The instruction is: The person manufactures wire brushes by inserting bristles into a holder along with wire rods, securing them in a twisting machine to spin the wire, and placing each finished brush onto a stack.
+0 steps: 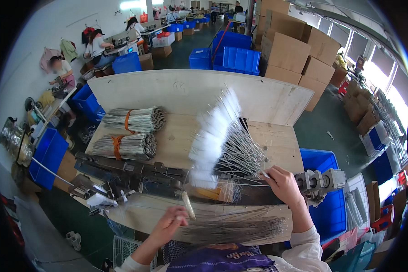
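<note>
My right hand is closed in a pinch at the right end of a thin wire, which runs level to the left toward a white bristle brush at the bench machine. Half curled and slightly blurred, my left hand is just left of a gold-coloured handle; a gap shows between them and I see nothing in its fingers. Behind the machine lies a heap of wire-stemmed brushes with white bristles. A loose pile of thin wires lies along the near edge.
Two wire bundles tied with orange bands lie at the back left of the wooden bench. A pale board closes off its back. Metal clamps stick out at the right, above a blue crate. Boxes and co-workers are beyond.
</note>
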`<state>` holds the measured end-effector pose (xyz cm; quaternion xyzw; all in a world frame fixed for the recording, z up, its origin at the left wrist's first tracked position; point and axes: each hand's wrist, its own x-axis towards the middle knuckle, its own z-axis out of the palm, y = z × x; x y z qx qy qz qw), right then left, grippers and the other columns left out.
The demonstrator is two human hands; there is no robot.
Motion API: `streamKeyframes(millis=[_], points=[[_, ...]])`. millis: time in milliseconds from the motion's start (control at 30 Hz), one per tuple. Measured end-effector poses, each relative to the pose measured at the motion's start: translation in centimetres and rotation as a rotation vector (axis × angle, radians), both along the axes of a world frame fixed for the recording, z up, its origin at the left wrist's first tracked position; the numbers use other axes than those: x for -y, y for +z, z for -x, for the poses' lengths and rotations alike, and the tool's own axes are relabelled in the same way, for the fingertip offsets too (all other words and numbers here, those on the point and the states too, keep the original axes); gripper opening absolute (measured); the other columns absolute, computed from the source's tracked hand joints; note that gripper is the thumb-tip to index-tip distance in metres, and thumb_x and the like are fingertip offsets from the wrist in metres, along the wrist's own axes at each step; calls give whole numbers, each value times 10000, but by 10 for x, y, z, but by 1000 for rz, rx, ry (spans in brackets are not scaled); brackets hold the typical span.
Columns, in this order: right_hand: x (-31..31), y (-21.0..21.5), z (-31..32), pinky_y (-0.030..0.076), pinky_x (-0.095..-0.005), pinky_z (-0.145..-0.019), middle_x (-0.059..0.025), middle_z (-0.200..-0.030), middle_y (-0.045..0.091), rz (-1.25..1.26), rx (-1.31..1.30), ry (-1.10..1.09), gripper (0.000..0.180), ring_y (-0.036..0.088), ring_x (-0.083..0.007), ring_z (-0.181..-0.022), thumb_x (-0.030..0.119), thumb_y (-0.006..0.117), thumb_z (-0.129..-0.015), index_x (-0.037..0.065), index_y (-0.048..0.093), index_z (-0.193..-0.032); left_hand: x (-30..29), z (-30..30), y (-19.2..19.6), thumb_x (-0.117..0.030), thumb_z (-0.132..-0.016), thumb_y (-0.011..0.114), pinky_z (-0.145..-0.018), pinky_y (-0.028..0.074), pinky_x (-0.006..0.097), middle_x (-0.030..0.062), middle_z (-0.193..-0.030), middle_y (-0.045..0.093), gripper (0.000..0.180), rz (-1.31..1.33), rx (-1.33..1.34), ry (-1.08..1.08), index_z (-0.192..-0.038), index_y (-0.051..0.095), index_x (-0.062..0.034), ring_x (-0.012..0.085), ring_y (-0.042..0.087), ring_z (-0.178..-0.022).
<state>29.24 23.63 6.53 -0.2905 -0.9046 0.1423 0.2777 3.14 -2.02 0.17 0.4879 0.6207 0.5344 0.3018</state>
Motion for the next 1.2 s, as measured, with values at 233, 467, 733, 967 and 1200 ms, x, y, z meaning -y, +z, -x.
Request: streamKeyframes(millis=[233,467,733,967,1200], points=[[6,-6,2,550,-335,-689,-17,-854,619,-217,237,136,170,638,-193,-842,150,697,-763,108,674,-926,-27,-22,28,-324,-1019,468,-421,271,210,-21,-765,432,291,197,851,-134,-848,502,-92,56,340,-513],[7,-10,15,551,-316,-666,-14,-826,604,-213,283,220,257,630,-191,-832,135,682,-753,105,666,-1009,-11,36,41,-373,-1046,346,-340,216,209,34,-814,410,380,-348,1593,-359,-776,453,-128,32,232,-414],[3,-3,14,526,-367,-555,-60,-738,588,-209,42,141,224,621,-219,-704,84,627,-797,59,662,-1018,52,58,28,-284,-1012,438,-372,311,248,-18,-497,414,327,-559,1085,111,-771,549,-94,85,392,-410],[-106,16,53,520,-415,-739,-106,-902,596,-134,117,-167,188,635,-307,-845,229,562,-918,116,663,-1028,-109,-31,23,-293,-909,589,-581,489,310,98,-665,674,272,137,-357,-651,-874,743,-72,198,642,-564],[-51,3,-5,536,-340,-712,-34,-831,610,-111,253,287,85,629,-231,-815,158,665,-772,135,663,-853,-185,-66,-6,-346,-887,617,-573,494,322,108,-645,666,302,181,-346,-497,-825,753,-84,232,646,-560]])
